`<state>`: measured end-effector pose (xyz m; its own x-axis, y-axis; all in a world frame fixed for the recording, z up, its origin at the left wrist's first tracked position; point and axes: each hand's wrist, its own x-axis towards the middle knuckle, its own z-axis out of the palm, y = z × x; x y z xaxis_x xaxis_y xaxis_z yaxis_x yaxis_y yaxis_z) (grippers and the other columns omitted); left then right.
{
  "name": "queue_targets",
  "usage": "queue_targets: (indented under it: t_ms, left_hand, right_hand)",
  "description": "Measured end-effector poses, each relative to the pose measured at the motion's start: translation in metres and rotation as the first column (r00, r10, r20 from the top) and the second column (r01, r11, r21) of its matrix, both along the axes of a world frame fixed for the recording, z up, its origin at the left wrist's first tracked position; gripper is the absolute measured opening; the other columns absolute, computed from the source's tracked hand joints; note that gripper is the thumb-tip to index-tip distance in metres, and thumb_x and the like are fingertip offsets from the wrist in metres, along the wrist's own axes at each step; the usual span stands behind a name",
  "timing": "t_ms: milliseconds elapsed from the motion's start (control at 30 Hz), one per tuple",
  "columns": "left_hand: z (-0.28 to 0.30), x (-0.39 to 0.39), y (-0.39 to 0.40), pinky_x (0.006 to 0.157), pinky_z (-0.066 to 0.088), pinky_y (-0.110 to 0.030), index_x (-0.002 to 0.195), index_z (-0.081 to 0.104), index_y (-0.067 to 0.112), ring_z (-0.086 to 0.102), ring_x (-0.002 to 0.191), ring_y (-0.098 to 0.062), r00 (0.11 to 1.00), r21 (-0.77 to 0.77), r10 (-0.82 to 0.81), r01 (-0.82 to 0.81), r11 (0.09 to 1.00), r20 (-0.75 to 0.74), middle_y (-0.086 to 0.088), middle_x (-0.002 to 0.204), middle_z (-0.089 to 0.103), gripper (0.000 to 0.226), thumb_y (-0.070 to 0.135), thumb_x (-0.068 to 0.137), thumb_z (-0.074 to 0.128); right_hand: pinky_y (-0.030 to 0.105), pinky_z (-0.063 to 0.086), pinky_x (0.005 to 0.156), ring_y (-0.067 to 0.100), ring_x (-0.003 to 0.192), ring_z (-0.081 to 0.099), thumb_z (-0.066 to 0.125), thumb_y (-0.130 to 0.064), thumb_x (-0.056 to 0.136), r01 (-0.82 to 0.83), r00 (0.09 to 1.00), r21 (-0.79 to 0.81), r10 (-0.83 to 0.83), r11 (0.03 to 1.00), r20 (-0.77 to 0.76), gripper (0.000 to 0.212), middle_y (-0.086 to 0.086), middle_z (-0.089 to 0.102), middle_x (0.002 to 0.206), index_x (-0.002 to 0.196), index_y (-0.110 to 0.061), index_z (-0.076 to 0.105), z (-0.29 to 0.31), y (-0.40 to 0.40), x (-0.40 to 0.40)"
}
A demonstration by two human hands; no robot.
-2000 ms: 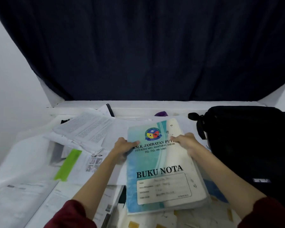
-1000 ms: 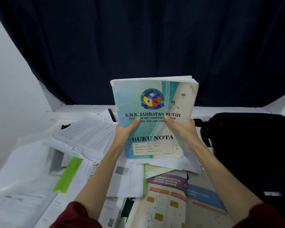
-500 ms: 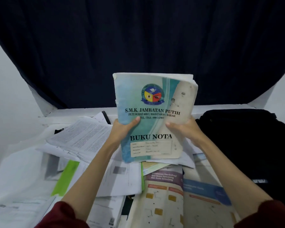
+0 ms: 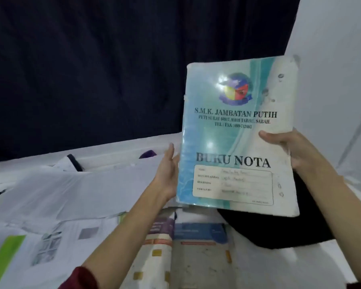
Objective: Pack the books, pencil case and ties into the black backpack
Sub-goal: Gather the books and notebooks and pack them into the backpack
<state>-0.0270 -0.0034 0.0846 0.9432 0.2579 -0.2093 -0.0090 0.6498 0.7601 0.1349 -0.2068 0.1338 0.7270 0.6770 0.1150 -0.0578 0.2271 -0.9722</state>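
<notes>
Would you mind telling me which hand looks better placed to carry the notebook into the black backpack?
Probably the right hand: it grips the notebook at its right edge, directly above the black backpack. The left hand lies open and flat against the opposite edge, on the side away from the bag.

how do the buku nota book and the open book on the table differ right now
The buku nota book is shut and held upright in the air; the open book lies flat on the table, pages spread. The buku nota book has a teal and cream cover with a crest, while the open book shows purple, blue and orange page blocks. The right hand grips the buku nota book and the left hand rests against its edge; nothing touches the open book. Both are softcover.
</notes>
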Motion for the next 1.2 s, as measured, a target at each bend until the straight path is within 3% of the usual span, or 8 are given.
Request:
queue_targets:
  t_ms: [67, 167, 367, 567, 733, 933, 1067, 1200]
  left_hand:
    - [-0.021, 0.018, -0.031, 0.075, 0.055, -0.031, 0.104, 0.068, 0.018, 0.068, 0.088, -0.019, 0.998, 0.327, -0.059, 0.065, 0.943, -0.028, -0.002, 0.098, 0.073, 0.025, 0.029, 0.099, 0.046]
    - [-0.05, 0.039, -0.073, 0.087, 0.05, -0.019, 0.106, 0.065, 0.034, 0.063, 0.1, 0.002, 0.986, 0.858, -0.125, 0.157, 0.49, -0.108, 0.022, 0.102, 0.07, 0.034, 0.01, 0.083, 0.072]
    - [-0.081, 0.067, -0.116, 0.099, 0.037, -0.015, 0.115, 0.067, 0.029, 0.051, 0.108, 0.003, 0.922, 0.94, -0.187, 0.326, -0.1, -0.339, 0.016, 0.117, 0.062, 0.046, 0.038, 0.072, 0.08]
    - [-0.081, 0.079, -0.104, 0.074, 0.049, -0.02, 0.09, 0.072, 0.004, 0.056, 0.067, 0.003, 0.957, 0.965, 0.155, 0.227, 0.134, -0.246, 0.019, 0.067, 0.064, 0.015, 0.016, 0.09, 0.063]
    - [-0.048, 0.094, -0.082, 0.05, 0.053, -0.022, 0.082, 0.063, 0.002, 0.062, 0.071, -0.021, 0.808, 0.465, 0.473, -0.289, 0.837, -0.35, -0.014, 0.078, 0.068, 0.025, 0.01, 0.098, 0.045]
    - [-0.001, 0.104, -0.057, 0.076, 0.048, -0.037, 0.083, 0.057, 0.002, 0.055, 0.076, -0.027, 0.775, -0.034, 0.584, -0.608, 0.793, -0.242, -0.011, 0.098, 0.064, 0.04, 0.015, 0.103, 0.025]
    - [0.03, 0.108, -0.058, 0.069, 0.05, -0.039, 0.079, 0.062, 0.003, 0.064, 0.08, -0.026, 0.822, 0.125, 0.532, -0.517, 0.847, -0.203, -0.015, 0.074, 0.071, 0.053, 0.051, 0.094, 0.047]
    - [0.05, 0.118, -0.063, 0.055, 0.055, -0.026, 0.088, 0.062, 0.005, 0.066, 0.059, -0.017, 0.813, 0.428, 0.54, -0.418, 0.802, -0.217, -0.008, 0.073, 0.066, 0.023, 0.027, 0.092, 0.061]
  right_hand:
    - [0.037, 0.06, 0.066, 0.02, 0.088, 0.072, 0.062, -0.006, 0.072, 0.038, 0.998, 0.009, -0.037, 0.999, -0.043, 0.042, 0.004, 0.074, 0.098, 0.114, -0.01, 0.064, 0.0, -0.03, 0.029]
    - [0.031, 0.057, 0.054, 0.018, 0.075, 0.073, 0.054, -0.003, 0.085, 0.056, 0.993, -0.009, -0.057, 0.998, -0.102, 0.029, 0.002, 0.075, 0.085, 0.113, -0.009, 0.062, -0.001, -0.07, 0.072]
    - [0.034, 0.058, 0.057, 0.02, 0.078, 0.073, 0.058, 0.0, 0.077, -0.004, 0.996, -0.056, -0.001, 0.998, -0.09, 0.036, 0.004, 0.075, 0.089, 0.113, -0.008, 0.063, -0.007, -0.097, 0.127]
    - [0.053, 0.054, 0.081, 0.033, 0.1, 0.067, 0.075, -0.005, 0.06, -0.048, 0.998, -0.099, 0.045, 0.994, -0.036, 0.063, 0.014, 0.069, 0.112, 0.121, -0.007, 0.061, -0.007, -0.092, 0.155]
    - [0.053, 0.056, 0.077, 0.035, 0.098, 0.068, 0.072, -0.006, 0.06, -0.023, 0.996, -0.077, 0.016, 0.997, -0.093, 0.063, 0.016, 0.069, 0.11, 0.121, -0.005, 0.059, -0.012, -0.093, 0.167]
    - [0.044, 0.059, 0.06, 0.025, 0.075, 0.072, 0.067, 0.004, 0.074, 0.073, 0.985, -0.089, -0.085, 0.993, -0.15, 0.038, 0.01, 0.074, 0.087, 0.111, -0.003, 0.064, -0.024, -0.098, 0.17]
    - [0.04, 0.059, 0.058, 0.024, 0.076, 0.072, 0.067, 0.005, 0.076, 0.19, 0.953, -0.136, -0.216, 0.972, -0.213, 0.041, 0.007, 0.074, 0.087, 0.116, -0.001, 0.06, -0.045, -0.103, 0.167]
    - [0.045, 0.055, 0.076, 0.032, 0.097, 0.065, 0.068, 0.005, 0.076, 0.308, 0.884, -0.148, -0.34, 0.94, -0.322, 0.057, 0.015, 0.064, 0.115, 0.128, 0.001, 0.046, -0.067, -0.109, 0.159]
